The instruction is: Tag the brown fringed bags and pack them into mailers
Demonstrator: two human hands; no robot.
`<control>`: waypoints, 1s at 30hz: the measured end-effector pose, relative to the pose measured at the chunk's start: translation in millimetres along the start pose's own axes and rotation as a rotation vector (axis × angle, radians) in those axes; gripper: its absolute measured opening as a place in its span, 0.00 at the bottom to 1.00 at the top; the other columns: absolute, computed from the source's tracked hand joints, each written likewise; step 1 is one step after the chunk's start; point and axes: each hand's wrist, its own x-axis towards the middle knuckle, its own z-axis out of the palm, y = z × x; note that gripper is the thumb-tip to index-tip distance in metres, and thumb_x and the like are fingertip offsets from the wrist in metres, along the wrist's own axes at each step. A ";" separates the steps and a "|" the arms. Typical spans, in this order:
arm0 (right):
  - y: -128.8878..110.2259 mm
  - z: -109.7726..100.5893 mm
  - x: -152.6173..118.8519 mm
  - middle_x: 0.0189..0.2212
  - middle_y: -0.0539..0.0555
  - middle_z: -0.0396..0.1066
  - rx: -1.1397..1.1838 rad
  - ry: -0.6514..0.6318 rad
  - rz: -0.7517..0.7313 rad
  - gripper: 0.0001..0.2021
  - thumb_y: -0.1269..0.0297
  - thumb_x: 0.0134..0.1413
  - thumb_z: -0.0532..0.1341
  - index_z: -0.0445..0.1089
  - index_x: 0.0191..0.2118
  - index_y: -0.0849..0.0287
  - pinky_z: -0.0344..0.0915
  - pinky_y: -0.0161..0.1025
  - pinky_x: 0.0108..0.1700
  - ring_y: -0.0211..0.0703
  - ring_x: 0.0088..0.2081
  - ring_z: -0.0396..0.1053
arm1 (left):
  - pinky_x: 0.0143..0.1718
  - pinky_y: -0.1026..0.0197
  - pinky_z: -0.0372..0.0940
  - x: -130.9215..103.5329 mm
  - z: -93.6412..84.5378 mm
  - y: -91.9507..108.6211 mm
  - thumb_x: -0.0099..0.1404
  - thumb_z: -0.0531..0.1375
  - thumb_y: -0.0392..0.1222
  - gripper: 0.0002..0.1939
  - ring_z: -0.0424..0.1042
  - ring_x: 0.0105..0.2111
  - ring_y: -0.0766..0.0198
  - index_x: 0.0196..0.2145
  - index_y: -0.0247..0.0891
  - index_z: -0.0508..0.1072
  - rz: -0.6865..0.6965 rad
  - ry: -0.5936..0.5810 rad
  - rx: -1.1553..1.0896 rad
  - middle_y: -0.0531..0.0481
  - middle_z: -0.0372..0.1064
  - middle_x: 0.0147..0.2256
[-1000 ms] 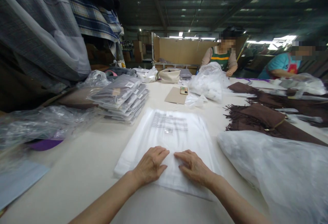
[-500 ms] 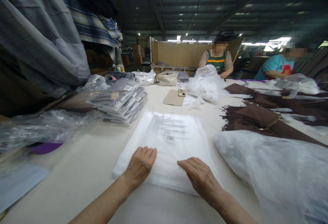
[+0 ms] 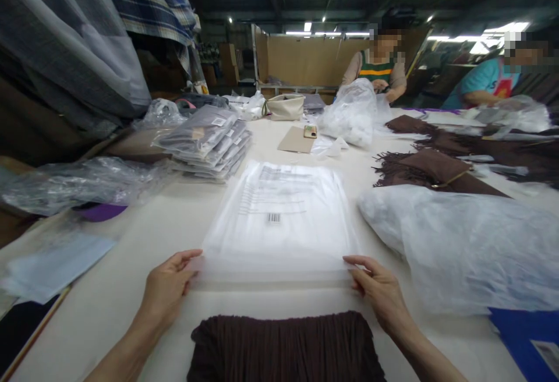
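1. Lying flat in the middle of the desk [image 3: 144, 289], a stack of clear poly bags [image 3: 279, 219] holds nothing; the near edge is pinched at both corners.
2. Left of it, a pile of sealed bags [image 3: 207, 146] holds folded grey garments, each with a small white sticker.
3. The top poly bag carries lines of printed text, too small to read, and a barcode [image 3: 273, 218] below them.
4. The left hand [image 3: 168, 289] grips the near left corner, thumb on top, fingers curled under.
5. The right hand [image 3: 379, 289] grips the near right corner likewise.
6. A dark brown fringed cloth [image 3: 283, 347] lies between the forearms, just short of the bags.
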 end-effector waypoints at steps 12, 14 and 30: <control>6.6 7.0 -5.4 0.27 0.51 0.71 0.291 0.011 0.140 0.18 0.52 0.29 0.68 0.70 0.30 0.57 0.71 0.40 0.39 0.41 0.31 0.70 | 0.22 0.72 0.69 -15.6 7.6 -6.6 0.53 0.56 0.23 0.09 0.69 0.21 0.71 0.24 0.33 0.71 -0.358 0.011 -0.631 0.54 0.69 0.24; 5.6 6.4 -7.0 0.27 0.50 0.70 0.216 0.021 0.085 0.17 0.53 0.31 0.68 0.69 0.29 0.58 0.69 0.40 0.37 0.41 0.30 0.69 | 0.20 0.70 0.69 -16.9 8.5 -12.3 0.53 0.59 0.28 0.04 0.69 0.20 0.69 0.25 0.34 0.71 -0.298 -0.005 -0.615 0.53 0.70 0.23; 29.1 -20.3 -42.9 0.16 0.46 0.65 -0.240 0.097 0.046 0.13 0.53 0.40 0.61 0.71 0.29 0.56 0.61 0.35 0.23 0.38 0.19 0.62 | 0.60 0.49 0.49 -48.2 -26.1 -67.0 0.59 0.53 0.61 0.23 0.63 0.54 0.51 0.44 0.49 0.75 -0.030 -0.193 0.217 0.56 0.71 0.48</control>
